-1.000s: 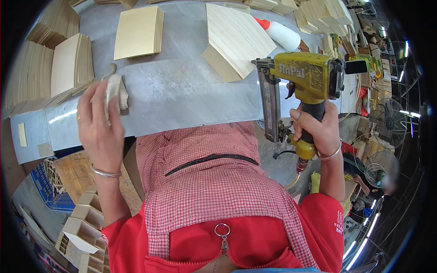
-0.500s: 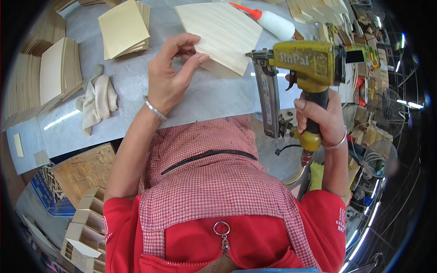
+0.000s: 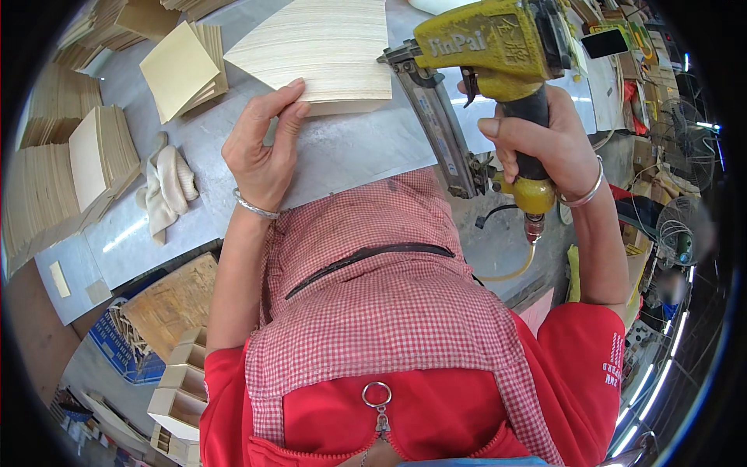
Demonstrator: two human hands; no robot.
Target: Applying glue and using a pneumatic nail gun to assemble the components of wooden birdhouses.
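A person in a red shirt (image 3: 459,416) and a red-and-white checked apron (image 3: 389,311) is at a grey worktable (image 3: 350,152), seen from above. The right hand (image 3: 556,144) is clamped around the black handle of a yellow nail gun (image 3: 490,47), held up over the table's front edge. Its nose points left, at the right edge of a stack of pale wooden boards (image 3: 327,50); whether it touches them cannot be told. A hose (image 3: 510,276) runs from the base of the handle.

The stack lies on the table in front of the person, its layered edges showing as fine stripes. The left hand (image 3: 261,144) is at its near left part, thumb and forefinger bent close to each other at the edge; whether they pinch a board cannot be told. The two hands are well apart, each with a silver bangle at the wrist.

Left of the stack is a smaller pile of cream panels (image 3: 179,70). Nearer the person, a crumpled white glove (image 3: 167,191) lies on the table. Taller piles of boards (image 3: 39,191) line the far left. Below the table, at lower left, are open wooden boxes (image 3: 183,381).
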